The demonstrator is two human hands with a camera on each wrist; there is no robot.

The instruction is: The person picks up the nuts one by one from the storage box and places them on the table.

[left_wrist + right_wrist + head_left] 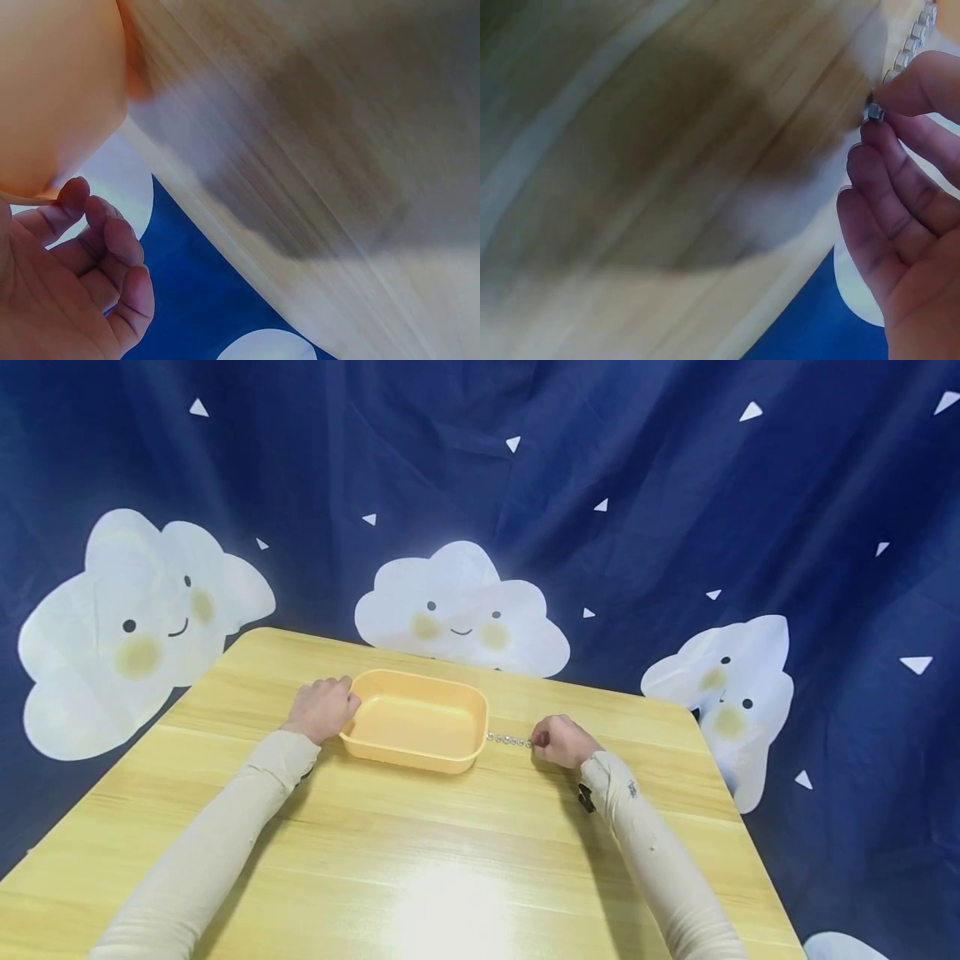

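Note:
A shallow yellow-orange plastic basin [420,762] stands on the wooden table, with its inside bare. My left hand [322,708] holds the basin's left end, fingers curled at the rim; the left wrist view has the fingertips [73,196] right at the basin's edge [67,82]. From the basin's right side, several small silver metal nuts [506,739] run in a line to the right. At the line's outer end, my right hand [564,742] pinches one hex nut [875,112] between thumb and index finger, its other fingers loosely bent.
The pale wooden tabletop [450,827] has rounded far corners, and its far edge lies just beyond the basin. Behind it hangs a dark blue curtain [450,460] printed with white clouds and triangles. A bright glare lies on the near part of the table.

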